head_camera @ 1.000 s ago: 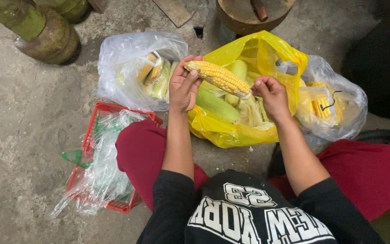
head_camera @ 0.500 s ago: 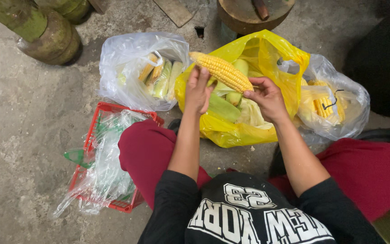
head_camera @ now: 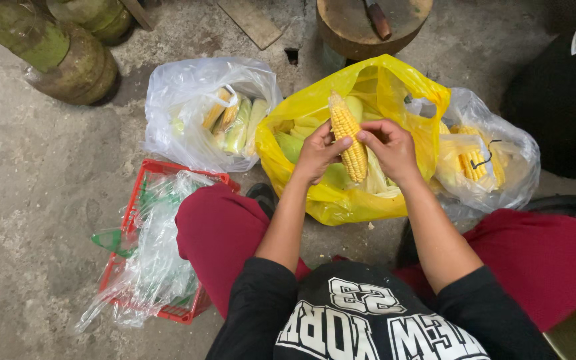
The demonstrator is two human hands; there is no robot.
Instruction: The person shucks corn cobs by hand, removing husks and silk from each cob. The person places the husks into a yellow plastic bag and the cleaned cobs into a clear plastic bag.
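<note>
I hold a peeled yellow corn cob [head_camera: 347, 137] almost upright over an open yellow plastic bag [head_camera: 395, 87] that holds green husks and unpeeled corn. My left hand [head_camera: 318, 153] grips the cob's lower left side. My right hand [head_camera: 387, 147] pinches it from the right, fingertips on the kernels. Both forearms reach out over my red trousers.
A clear bag of husked corn [head_camera: 225, 113] lies to the left, another clear bag of yellow cobs [head_camera: 481, 157] to the right. A red basket [head_camera: 135, 213] with clear plastic bags stands by my left knee. Green gas cylinders [head_camera: 68, 57] and a round wooden block [head_camera: 361, 23] stand beyond.
The cob has turned from lying nearly level across my hands to standing almost upright. Both hands shifted closer together around its lower half.
</note>
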